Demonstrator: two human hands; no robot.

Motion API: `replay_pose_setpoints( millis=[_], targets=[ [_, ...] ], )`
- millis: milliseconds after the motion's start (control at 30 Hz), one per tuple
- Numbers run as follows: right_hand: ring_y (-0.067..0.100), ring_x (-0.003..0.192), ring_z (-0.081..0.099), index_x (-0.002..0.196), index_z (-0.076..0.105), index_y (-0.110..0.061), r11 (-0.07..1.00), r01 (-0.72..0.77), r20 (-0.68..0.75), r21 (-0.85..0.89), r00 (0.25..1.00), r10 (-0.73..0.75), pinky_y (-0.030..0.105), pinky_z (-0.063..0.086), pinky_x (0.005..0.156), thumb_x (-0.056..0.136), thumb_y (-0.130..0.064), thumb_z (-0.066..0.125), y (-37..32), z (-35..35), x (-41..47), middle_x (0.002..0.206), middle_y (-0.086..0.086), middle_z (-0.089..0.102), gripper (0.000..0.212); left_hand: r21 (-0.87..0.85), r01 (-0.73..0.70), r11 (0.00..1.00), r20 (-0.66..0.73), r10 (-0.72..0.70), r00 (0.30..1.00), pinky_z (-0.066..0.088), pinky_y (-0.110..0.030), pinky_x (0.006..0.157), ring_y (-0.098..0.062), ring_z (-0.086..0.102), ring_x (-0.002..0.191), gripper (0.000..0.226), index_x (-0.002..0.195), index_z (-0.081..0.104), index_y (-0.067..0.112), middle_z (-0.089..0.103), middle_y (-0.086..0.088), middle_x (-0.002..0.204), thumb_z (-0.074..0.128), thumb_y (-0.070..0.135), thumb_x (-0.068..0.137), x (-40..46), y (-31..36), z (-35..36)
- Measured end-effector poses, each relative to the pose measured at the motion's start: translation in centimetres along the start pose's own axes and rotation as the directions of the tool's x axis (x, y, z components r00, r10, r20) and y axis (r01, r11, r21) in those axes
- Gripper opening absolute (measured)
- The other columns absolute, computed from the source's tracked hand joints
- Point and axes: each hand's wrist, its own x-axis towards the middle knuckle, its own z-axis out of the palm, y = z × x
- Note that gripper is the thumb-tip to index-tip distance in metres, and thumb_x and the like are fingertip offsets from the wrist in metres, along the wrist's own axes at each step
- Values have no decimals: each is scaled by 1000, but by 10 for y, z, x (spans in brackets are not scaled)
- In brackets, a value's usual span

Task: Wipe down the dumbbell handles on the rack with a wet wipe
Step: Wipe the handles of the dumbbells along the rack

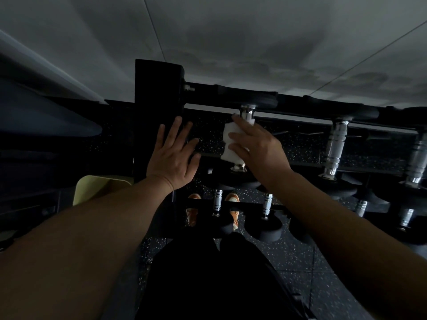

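A: Entry — largest first. The rack [159,93], black, runs across the view with two tiers showing. Upper tier: chrome handles between black heads. Lower tier: more dumbbells, shorter handles, near the speckled floor [298,257].

B: Which handle is in work?

A: The leftmost handle [247,113] on the upper tier, just beside the rack's upright post. The right hand [256,148] is wrapped round its middle with the wet wipe [227,144] pressed between palm and metal — fingers closed on wipe and handle together. Only the bright ends of the handle show above and below the hand.

B: Left hand?

A: The left hand [172,155] is open, fingers spread, holding nothing; it lies at the post, though I cannot tell if it touches.

B: Progress?

A: Judged early. The neighbouring handle [336,148] and the one at the right edge [418,158] look untouched, as does the lower-tier handle [266,204] and its fellows. No wet sheen can be read in this dim light, so what is already clean cannot be confirmed.

B: The wipe itself?

A: White, folded or bunched, a loose edge hanging out left of the fingers. No visible soiling — light too poor to be sure.
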Motion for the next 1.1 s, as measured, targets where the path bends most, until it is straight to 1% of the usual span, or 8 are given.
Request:
replay_pose_setpoints(
  millis=[67, 167, 267, 333, 533, 733, 900, 1100],
  targets=[
    [35, 113, 60, 104, 72, -9, 999, -35, -21, 21, 999, 35, 45, 55, 86, 87, -17, 70, -3, -2, 5, 141, 7, 51, 19, -4, -3, 1000, -9, 3, 1000, 2, -58, 122, -31, 7, 154, 52, 127, 63, 16, 37, -10, 158, 31, 45, 98, 0, -1, 0],
    [31, 126, 51, 113, 68, -11, 994, -82, -31, 66, 996, 85, 44, 54, 90, 87, -20, 70, -11, -4, -5, 149, 4, 42, 28, 0, -5, 1000, -27, 5, 1000, 3, -58, 122, -31, 9, 153, 51, 126, 64, 15, 39, -11, 156, 32, 44, 98, 0, -1, 0],
    [17, 132, 42, 125, 61, -15, 968, -207, -67, 140, 974, 217, 27, 48, 94, 86, -21, 72, -18, -5, -26, 154, 2, 30, 41, 3, -5, 1000, -43, 5, 999, 4, -57, 122, -32, 12, 153, 50, 126, 64, 14, 41, -12, 156, 35, 44, 98, -1, -1, 1],
    [19, 128, 44, 122, 63, -12, 944, -282, -82, 171, 951, 299, 23, 42, 95, 84, -18, 73, -19, -4, -33, 146, 9, 39, 40, 6, -7, 1000, -48, 7, 999, 4, -57, 122, -32, 12, 153, 50, 126, 64, 14, 40, -12, 156, 35, 44, 98, -1, 0, 1],
    [20, 114, 51, 118, 66, -12, 940, -309, -51, 146, 946, 319, 27, 47, 94, 85, -20, 72, -19, 0, -18, 126, 13, 46, 35, -9, -15, 1000, -79, 15, 997, 5, -58, 122, -32, 13, 153, 47, 124, 65, 14, 42, -12, 155, 37, 41, 98, -2, 0, 2],
    [23, 117, 48, 120, 65, -14, 943, -316, -32, 109, 947, 321, 30, 46, 96, 86, -23, 71, -21, -2, -13, 127, 12, 44, 36, -13, -17, 1000, -82, 15, 996, 6, -58, 122, -31, 12, 153, 46, 123, 66, 14, 42, -11, 155, 37, 41, 98, -2, -1, 3],
    [25, 117, 46, 118, 65, -16, 943, -316, 3, 107, 948, 317, 41, 51, 94, 83, -24, 73, -22, 0, -18, 124, 9, 41, 37, 5, -23, 1000, -82, 23, 996, 6, -58, 122, -33, 14, 153, 46, 124, 65, 14, 43, -12, 154, 37, 40, 99, -3, -2, 3],
    [29, 120, 43, 120, 62, -17, 928, -359, -46, 102, 930, 365, 37, 47, 96, 83, -24, 73, -20, -2, 9, 130, 13, 38, 39, -10, -32, 999, -115, 30, 993, 9, -59, 121, -33, 17, 152, 45, 122, 66, 12, 44, -13, 153, 38, 39, 99, -2, -2, 4]
  ],
)
